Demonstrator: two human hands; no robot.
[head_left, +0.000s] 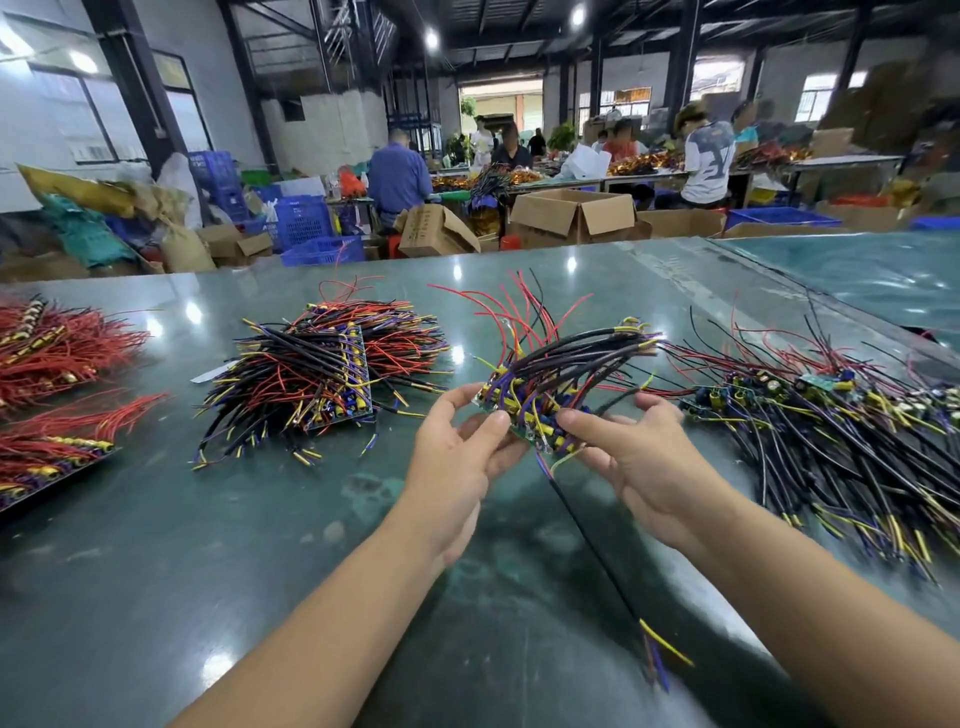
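A green circuit board panel (524, 410) bristling with black, red, yellow and purple wires is held above the table between both hands. My left hand (457, 457) grips its left end, thumb on top and fingers beneath. My right hand (628, 457) holds the right end, its thumb pressing on the blue and yellow components. The wires (576, 348) fan up and to the right. One black wire (597, 561) with yellow and purple ends hangs down toward me.
A stack of wired panels (322, 374) lies left of centre on the green table (260, 545). A loose heap of wired boards (831, 415) spreads at the right. Red-wired panels (57, 364) sit at far left. Beyond the table's far edge are cardboard boxes (571, 213), blue crates and seated workers.
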